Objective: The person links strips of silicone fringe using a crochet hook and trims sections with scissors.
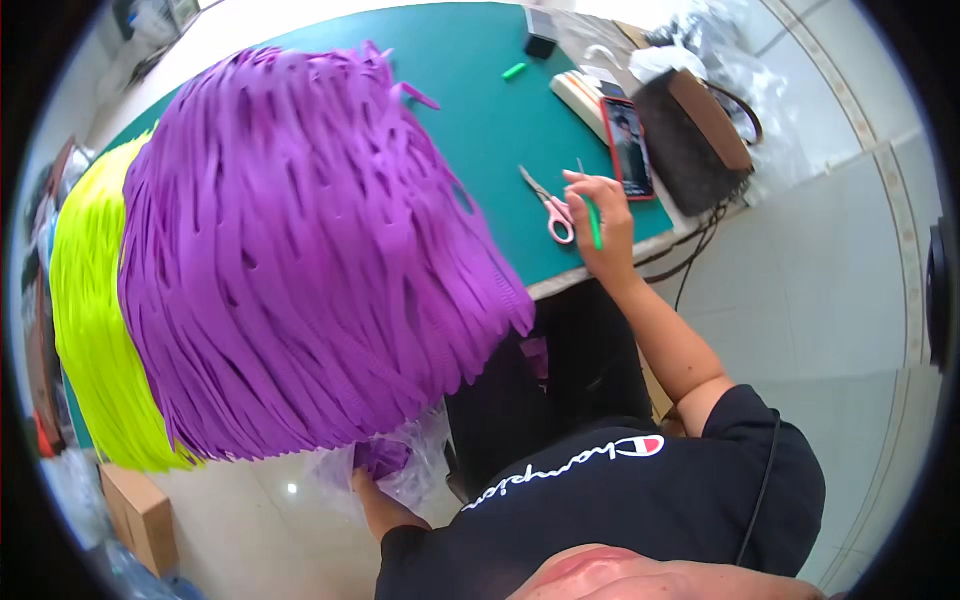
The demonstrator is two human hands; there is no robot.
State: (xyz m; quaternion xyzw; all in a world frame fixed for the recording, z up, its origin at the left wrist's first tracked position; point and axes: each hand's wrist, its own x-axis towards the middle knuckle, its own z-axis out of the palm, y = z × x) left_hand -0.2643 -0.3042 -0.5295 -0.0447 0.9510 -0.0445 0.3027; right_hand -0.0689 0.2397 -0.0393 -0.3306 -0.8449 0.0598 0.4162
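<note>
My right hand (606, 218) is closed round a slim green-handled tool (595, 224) above the table's near right edge. A thin metal tip shows beyond the fingers. Beside it lie scissors (556, 214) with pink handles, blades pointing away. A big heap of long, thin purple strips (300, 230) covers the left of the table and hangs over its near edge. Below the heap, my left hand (361, 480) is at a clear plastic bag (425, 465) with purple pieces (385, 458) in it. Its fingers are mostly hidden.
Yellow-green strips (95, 320) lie left of the purple ones on the green table top (455, 95). A phone (628, 150), a brown bag (690, 140), a small green piece (514, 71) and a dark box (540, 35) are at the right. A cardboard box (140, 515) stands on the floor.
</note>
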